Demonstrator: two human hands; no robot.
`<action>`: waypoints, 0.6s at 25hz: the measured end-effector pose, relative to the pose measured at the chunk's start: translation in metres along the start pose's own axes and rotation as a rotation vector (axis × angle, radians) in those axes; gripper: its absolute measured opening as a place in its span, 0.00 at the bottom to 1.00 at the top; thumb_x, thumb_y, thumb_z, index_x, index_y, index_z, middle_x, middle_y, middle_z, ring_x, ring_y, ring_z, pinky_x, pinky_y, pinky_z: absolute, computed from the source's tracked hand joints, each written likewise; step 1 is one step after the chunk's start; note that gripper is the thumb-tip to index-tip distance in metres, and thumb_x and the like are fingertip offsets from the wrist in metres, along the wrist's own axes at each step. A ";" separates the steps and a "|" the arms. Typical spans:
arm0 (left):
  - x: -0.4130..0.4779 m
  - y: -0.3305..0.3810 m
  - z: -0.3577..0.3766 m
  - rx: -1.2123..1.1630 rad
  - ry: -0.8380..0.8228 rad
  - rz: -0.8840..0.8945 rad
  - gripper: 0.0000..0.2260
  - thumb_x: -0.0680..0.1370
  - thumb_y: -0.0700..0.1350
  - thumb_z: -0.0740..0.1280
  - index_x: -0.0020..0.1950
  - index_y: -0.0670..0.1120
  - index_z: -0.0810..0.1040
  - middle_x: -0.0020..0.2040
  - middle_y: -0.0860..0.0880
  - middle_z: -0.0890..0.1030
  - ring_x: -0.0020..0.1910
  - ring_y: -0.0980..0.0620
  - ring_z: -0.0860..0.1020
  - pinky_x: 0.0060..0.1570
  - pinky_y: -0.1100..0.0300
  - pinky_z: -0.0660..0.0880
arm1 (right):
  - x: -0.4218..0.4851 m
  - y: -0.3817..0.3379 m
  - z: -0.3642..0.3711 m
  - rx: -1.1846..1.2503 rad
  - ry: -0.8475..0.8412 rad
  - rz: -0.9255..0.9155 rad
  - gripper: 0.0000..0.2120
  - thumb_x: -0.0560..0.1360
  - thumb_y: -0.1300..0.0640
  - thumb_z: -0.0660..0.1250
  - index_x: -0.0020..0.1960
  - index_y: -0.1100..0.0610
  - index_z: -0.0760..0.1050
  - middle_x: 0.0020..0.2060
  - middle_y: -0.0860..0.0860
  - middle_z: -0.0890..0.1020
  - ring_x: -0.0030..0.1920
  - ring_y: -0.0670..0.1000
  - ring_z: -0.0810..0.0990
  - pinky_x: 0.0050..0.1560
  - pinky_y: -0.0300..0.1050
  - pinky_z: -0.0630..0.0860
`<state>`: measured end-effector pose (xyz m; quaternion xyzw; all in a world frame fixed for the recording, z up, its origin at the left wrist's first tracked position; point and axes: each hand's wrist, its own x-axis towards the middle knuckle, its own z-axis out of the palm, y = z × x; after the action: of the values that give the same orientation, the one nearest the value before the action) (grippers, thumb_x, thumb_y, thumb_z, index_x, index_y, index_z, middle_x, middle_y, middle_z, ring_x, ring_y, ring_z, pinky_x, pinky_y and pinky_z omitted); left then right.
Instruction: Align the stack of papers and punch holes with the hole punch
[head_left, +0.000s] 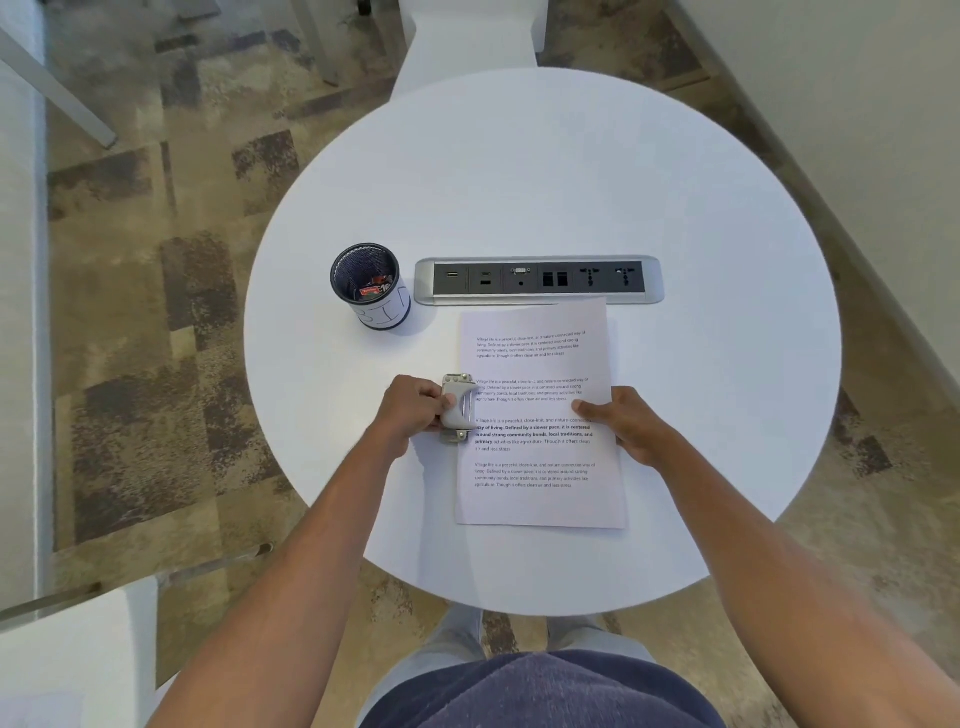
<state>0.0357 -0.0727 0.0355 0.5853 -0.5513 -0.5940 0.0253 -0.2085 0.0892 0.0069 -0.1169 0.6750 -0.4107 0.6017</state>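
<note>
At the round white table (675, 208), we have the stack of papers (540, 499) squared and are at the punching step. Our right hand (626, 423) lies flat on its right edge; our left hand (410, 413) wraps the hole punch (458, 408) at the left edge. Next, we judge, a firm downward press.

A round white table (675, 182) is filling the middle of the frame. Lying on it are a stack of papers (540, 499) at centre, a hole punch (460, 408) at the papers' left edge, a pen cup (371, 286) upper left of them, and a socket strip (540, 279) just above.
</note>
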 end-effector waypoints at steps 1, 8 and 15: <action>-0.001 0.000 -0.002 -0.028 -0.013 -0.003 0.04 0.76 0.35 0.69 0.44 0.34 0.79 0.40 0.40 0.75 0.37 0.45 0.75 0.38 0.58 0.82 | 0.000 0.000 0.000 0.000 0.000 0.004 0.13 0.76 0.64 0.70 0.61 0.63 0.78 0.56 0.59 0.84 0.55 0.59 0.84 0.59 0.59 0.79; -0.001 -0.004 -0.033 -0.110 0.006 -0.032 0.08 0.75 0.36 0.70 0.37 0.38 0.78 0.34 0.43 0.79 0.27 0.52 0.80 0.34 0.59 0.81 | 0.000 -0.001 -0.002 0.010 -0.009 0.011 0.16 0.76 0.64 0.70 0.63 0.65 0.76 0.58 0.60 0.83 0.58 0.61 0.83 0.62 0.62 0.77; 0.005 -0.024 -0.066 -0.121 0.070 -0.029 0.08 0.75 0.38 0.71 0.36 0.41 0.79 0.24 0.52 0.79 0.23 0.57 0.77 0.43 0.57 0.76 | 0.000 0.000 -0.002 0.026 -0.011 0.013 0.17 0.76 0.64 0.70 0.65 0.65 0.75 0.59 0.60 0.83 0.59 0.61 0.82 0.62 0.62 0.76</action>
<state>0.0969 -0.1083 0.0354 0.6111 -0.5047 -0.6057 0.0711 -0.2106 0.0900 0.0068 -0.1069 0.6672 -0.4148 0.6094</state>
